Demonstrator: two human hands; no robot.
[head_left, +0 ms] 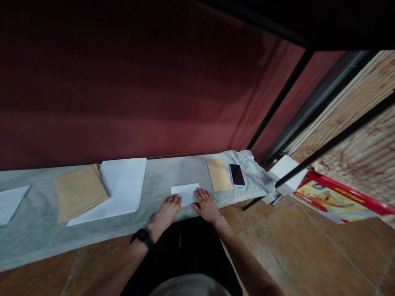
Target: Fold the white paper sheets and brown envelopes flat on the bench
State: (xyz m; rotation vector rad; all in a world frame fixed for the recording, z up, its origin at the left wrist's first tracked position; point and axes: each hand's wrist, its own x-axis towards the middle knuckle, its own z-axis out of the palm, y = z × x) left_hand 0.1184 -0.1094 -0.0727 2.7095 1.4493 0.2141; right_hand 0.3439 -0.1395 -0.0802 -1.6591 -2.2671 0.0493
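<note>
A small white sheet of paper (185, 191), possibly folded, lies on the grey cloth-covered surface in front of me. My left hand (168, 210) rests on its left edge with the fingers laid flat. On the right edge lies my right hand (207, 205), fingers stretched out and the thumb apart, toward the lower corner. Both hands are open and press on the paper without gripping it. Just right of the sheet is a brown envelope (219, 174).
A phone (237, 174) lies beyond the brown envelope. Farther left, a stack of brown envelopes (80, 191) overlaps large white sheets (125, 187), with another white sheet (10, 203) at the far left. Black metal posts (280, 98) and a red-yellow box (339, 199) stand at the right.
</note>
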